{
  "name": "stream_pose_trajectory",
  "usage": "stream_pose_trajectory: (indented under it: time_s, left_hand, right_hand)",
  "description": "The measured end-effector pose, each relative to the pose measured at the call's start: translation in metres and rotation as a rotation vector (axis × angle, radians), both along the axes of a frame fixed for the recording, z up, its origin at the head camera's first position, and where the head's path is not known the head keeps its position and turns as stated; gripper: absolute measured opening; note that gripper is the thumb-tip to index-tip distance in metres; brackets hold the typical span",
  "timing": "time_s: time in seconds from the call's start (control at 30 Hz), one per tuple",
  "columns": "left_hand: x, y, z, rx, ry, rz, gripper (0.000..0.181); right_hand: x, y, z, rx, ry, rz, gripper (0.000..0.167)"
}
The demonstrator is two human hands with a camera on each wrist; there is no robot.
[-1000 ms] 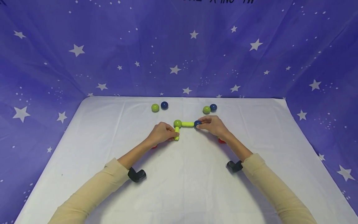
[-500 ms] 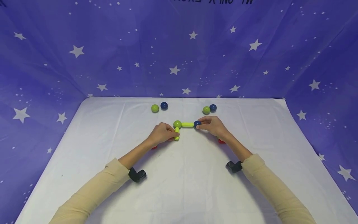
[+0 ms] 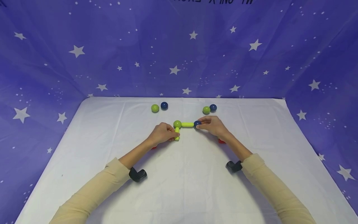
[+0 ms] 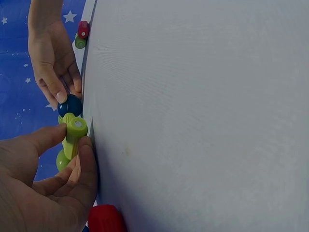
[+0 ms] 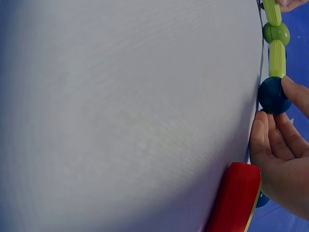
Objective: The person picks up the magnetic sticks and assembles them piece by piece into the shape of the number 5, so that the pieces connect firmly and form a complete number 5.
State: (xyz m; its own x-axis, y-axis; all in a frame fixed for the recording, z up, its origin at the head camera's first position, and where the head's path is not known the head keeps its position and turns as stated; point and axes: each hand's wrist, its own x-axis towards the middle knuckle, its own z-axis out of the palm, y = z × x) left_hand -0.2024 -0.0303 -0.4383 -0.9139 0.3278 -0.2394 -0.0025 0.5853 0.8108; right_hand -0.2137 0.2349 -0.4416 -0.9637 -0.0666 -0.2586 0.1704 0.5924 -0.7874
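Observation:
My left hand [image 3: 162,134] pinches a yellow-green stick [image 3: 177,135] between thumb and fingers; its far end touches a green ball [image 3: 177,124]. A second yellow-green stick [image 3: 187,124] runs from that ball to a dark blue ball [image 3: 197,124], which my right hand [image 3: 213,126] pinches. In the left wrist view, the held stick [image 4: 71,137] shows a round silvery spot on its near end. The right wrist view shows the blue ball [image 5: 274,95] between thumb and fingertips, joined in line with the stick [image 5: 277,59] and green ball [image 5: 276,34].
Behind the hands lie a green ball [image 3: 155,108] and blue ball [image 3: 164,105] at left, and another green [image 3: 206,109] and blue ball [image 3: 213,108] at right. Red pieces [image 3: 222,141] show partly under both wrists. Dark devices [image 3: 137,175] are at the wrists. A starry cloth surrounds the white table [image 3: 184,186].

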Motion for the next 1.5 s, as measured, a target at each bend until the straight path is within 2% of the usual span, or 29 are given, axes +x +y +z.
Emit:
stream_pose_trajectory:
  time_s: [0.87, 1.17, 1.33, 1.5]
  left_hand:
    - [0.0, -0.002, 0.001, -0.004, -0.001, -0.022, 0.022]
    - [-0.003, -0.007, 0.002, -0.014, 0.006, -0.021, 0.024]
    - [-0.008, -0.019, 0.007, -0.001, 0.041, 0.021, 0.024]
    - [-0.015, -0.034, 0.015, 0.044, 0.118, 0.1, 0.028]
  right_hand:
    - [0.0, 0.001, 0.0, -0.008, -0.003, 0.001, 0.043]
    - [0.001, 0.0, 0.002, 0.001, -0.008, -0.006, 0.044]
    - [0.0, -0.001, 0.002, -0.008, -0.009, 0.006, 0.046]
    - [0.001, -0.001, 0.002, -0.002, -0.009, 0.0, 0.045]
